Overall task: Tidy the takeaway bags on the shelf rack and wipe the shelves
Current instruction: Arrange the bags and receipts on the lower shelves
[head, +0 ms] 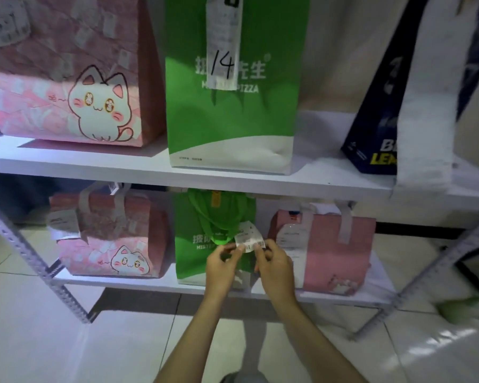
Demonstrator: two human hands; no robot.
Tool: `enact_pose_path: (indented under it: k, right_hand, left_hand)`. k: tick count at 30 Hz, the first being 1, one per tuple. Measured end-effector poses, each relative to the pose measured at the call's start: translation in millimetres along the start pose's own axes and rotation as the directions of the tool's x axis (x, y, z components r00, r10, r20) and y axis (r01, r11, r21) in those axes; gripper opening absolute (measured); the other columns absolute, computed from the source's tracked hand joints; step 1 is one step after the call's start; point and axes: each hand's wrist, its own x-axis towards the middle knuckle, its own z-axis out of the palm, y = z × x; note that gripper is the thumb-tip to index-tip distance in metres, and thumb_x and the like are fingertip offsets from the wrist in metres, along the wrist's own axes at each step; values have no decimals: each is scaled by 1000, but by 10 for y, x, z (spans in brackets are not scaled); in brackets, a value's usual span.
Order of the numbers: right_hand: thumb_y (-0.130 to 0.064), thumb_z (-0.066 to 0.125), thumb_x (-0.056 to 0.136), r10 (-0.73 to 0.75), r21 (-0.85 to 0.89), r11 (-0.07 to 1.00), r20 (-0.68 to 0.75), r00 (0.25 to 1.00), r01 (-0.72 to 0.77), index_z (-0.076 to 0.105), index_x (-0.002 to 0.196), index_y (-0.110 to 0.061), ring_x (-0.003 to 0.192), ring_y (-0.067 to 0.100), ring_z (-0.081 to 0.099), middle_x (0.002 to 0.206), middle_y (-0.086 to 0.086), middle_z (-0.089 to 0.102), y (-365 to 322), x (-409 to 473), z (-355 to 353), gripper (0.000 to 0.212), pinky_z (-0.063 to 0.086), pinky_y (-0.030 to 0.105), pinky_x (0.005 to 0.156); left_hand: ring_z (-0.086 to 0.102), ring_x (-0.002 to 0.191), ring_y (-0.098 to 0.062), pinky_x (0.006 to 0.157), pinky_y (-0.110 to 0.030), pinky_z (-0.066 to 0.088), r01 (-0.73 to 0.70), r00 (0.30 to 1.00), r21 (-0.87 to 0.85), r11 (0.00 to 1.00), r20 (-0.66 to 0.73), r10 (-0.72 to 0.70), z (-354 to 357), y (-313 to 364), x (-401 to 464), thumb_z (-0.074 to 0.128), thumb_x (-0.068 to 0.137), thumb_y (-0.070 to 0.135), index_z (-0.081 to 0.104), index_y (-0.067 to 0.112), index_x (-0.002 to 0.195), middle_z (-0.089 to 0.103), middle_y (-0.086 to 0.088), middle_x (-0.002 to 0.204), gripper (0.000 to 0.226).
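On the lower shelf (155, 283), a pink cat bag (111, 239) is standing at the left. Right of it, the left hand (222, 265) is pinching the left edge of a small white receipt (250, 238) in front of the green bag (202, 244). The right hand (274, 262) is pinching the right edge of the receipt. A pink bag (340, 252) is standing at the right.

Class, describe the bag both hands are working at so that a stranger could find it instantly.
Find the lower shelf of the rack. Its middle bag is the green bag, between two pink ones. Both hands, left hand and right hand, pinch its white receipt.
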Motion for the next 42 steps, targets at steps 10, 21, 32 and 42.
enact_pose_path:
  k: [10,21,32,42]
  right_hand:
    - [-38,60,99,60,-114,992,75,995,-51,65,82,-31,55,7,63,60,-7,67,383,-208,-241,18,54,35,61]
    - [-32,62,99,254,-135,958,-10,967,-253,60,103,-31,70,18,70,69,-4,72,1059,-391,-715,5,57,38,72]
    - [-27,59,96,275,-223,940,53,960,-257,61,77,-28,62,14,67,64,-5,69,1173,-472,-911,19,56,36,62]
    - [-33,53,102,57,-681,730,148,987,60,61,88,-22,62,17,63,72,-5,64,1322,-308,-1580,19,52,30,57]
  left_hand:
    - [69,72,-17,62,-29,57,58,995,-50,997,-81,-62,39,-135,-235,71,95,25,71,14,96,74,-6,88,11]
    - [72,83,-16,80,-46,60,98,991,243,965,62,-116,647,-471,-498,76,89,23,65,26,88,72,8,86,11]
    - [68,64,-3,66,-31,53,-49,993,362,931,121,5,633,-653,-686,74,88,17,70,24,77,73,9,67,13]
    - [63,70,-13,63,-34,51,-322,945,801,504,307,116,695,-363,-906,61,96,36,63,22,83,69,7,75,19]
